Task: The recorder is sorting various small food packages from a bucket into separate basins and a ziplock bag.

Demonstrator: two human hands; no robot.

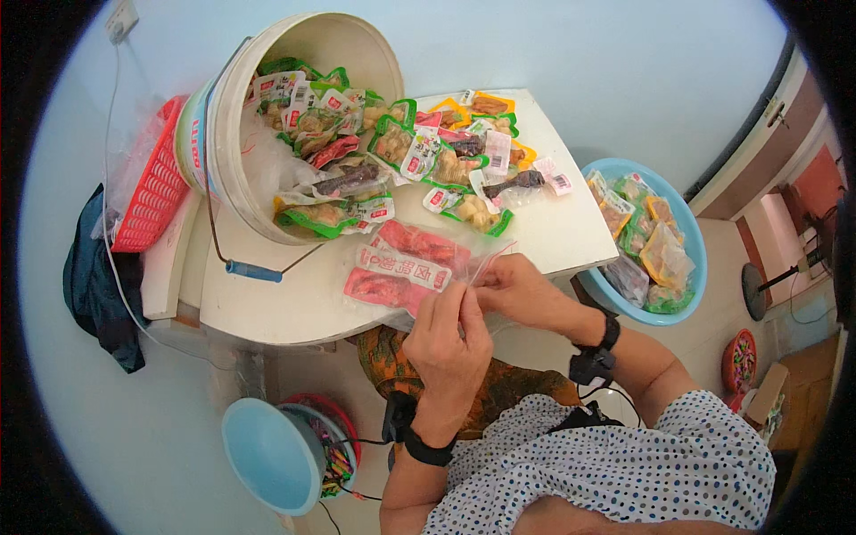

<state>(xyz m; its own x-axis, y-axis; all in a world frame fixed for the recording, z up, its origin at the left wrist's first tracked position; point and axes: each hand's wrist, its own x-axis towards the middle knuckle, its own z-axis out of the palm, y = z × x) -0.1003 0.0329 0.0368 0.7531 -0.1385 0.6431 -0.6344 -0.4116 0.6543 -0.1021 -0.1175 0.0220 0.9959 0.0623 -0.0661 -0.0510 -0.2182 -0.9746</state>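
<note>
A clear zip-lock plastic bag [478, 267] with red food packets [421, 242] in it lies at the table's front edge. My left hand [449, 334] pinches the bag's opening edge between thumb and fingers. Beside it, my right hand [511, 287] grips the same edge farther right; its fingertips are partly hidden. Whether the seal is closed cannot be told. Beyond the bag, many vacuum-sealed food packets [455, 164] with green, yellow and red borders spill from a white plastic bucket [224, 154] lying on its side.
The bucket's handle grip [254, 270] rests on the white table [281, 307]. A red plastic basket [150, 194] stands at the left. On the right is a blue basin [695, 267] of packets. Below left, another blue basin [267, 455] tilts over containers of colourful wrapped items.
</note>
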